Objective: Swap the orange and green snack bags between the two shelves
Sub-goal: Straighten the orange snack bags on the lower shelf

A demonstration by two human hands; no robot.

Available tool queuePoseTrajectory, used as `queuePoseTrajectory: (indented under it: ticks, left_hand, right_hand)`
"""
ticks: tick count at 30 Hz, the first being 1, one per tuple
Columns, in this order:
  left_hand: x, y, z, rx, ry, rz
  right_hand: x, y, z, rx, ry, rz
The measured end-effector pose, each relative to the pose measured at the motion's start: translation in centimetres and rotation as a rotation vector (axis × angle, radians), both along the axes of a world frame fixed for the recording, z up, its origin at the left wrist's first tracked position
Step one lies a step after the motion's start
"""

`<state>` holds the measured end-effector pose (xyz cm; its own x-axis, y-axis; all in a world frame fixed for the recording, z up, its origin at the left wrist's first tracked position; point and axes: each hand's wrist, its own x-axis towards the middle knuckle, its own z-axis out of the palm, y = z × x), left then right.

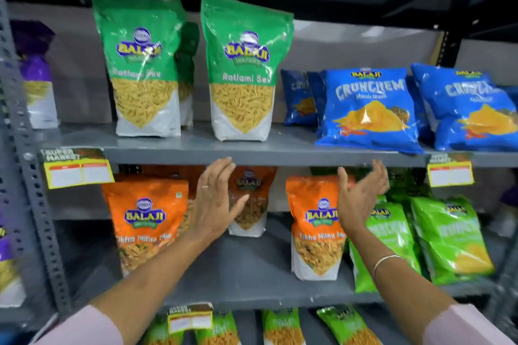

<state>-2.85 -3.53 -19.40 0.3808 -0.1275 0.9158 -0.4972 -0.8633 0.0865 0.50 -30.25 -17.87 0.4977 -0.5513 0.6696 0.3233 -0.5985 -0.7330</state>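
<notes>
Two tall green snack bags stand upright on the upper shelf [252,152]: one on the left [141,64], one in the middle [244,67], with a third partly hidden behind the left one. On the lower shelf [246,274] stand orange snack bags: left [145,221], right [315,230] and one further back [249,204]. My left hand [214,202] is open in front of the back orange bag, holding nothing. My right hand [360,196] is open beside the right orange bag's top edge, fingers spread, not gripping.
Blue chip packets [367,109] lie on the upper shelf's right. Light green packets [451,235] fill the lower shelf's right. Purple bags [36,75] stand at far left. Yellow price tags [77,171] hang on the shelf edges. More green bags [283,328] sit on the bottom shelf.
</notes>
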Motion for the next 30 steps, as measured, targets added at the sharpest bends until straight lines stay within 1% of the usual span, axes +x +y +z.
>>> queuePoseTrajectory:
  ticks: [2, 5, 9, 11, 13, 15, 17, 19, 23, 26, 30]
  left_hand:
    - [0.4, -1.6, -2.9, 0.006, 0.169, -0.018]
    - [2.1, -4.9, -6.6, -0.042, 0.491, -0.037]
    - [5.1, -9.5, -9.9, -0.278, 1.024, -0.184]
    - [6.6, -11.4, -11.2, -0.369, 1.202, -0.187]
    - [7.7, -13.0, -12.0, -0.442, 1.291, -0.196]
    - [8.2, -14.2, -12.2, -0.496, 1.304, -0.217]
    - [8.3, -15.3, -12.0, -0.548, 1.286, -0.270]
    - [8.2, -16.0, -11.9, -0.612, 1.269, -0.298]
    - [7.9, -16.0, -11.7, -0.694, 1.193, -0.193]
    - [7.3, -14.1, -11.1, -0.726, 1.172, -0.212]
    - [6.5, -9.9, -10.1, -0.720, 1.134, -0.162]
  right_hand:
    - [0.1, -1.7, -2.7, 0.045, 0.095, -0.008]
    - [0.8, -3.5, -6.0, 0.032, 0.245, 0.037]
    - [2.9, -5.6, -9.6, 0.118, 0.420, 0.207]
    - [3.8, -6.4, -10.8, 0.165, 0.542, 0.356]
    - [4.5, -6.8, -11.9, 0.182, 0.664, 0.568]
    - [4.9, -7.1, -12.8, 0.142, 0.740, 0.735]
    - [5.2, -7.4, -13.3, 0.146, 0.769, 0.797]
    - [5.5, -7.5, -13.5, 0.179, 0.762, 0.771]
    - [5.5, -7.0, -13.3, 0.173, 0.724, 0.713]
    - [5.5, -5.3, -12.9, 0.168, 0.702, 0.730]
    - [5.2, -1.0, -11.8, 0.171, 0.712, 0.770]
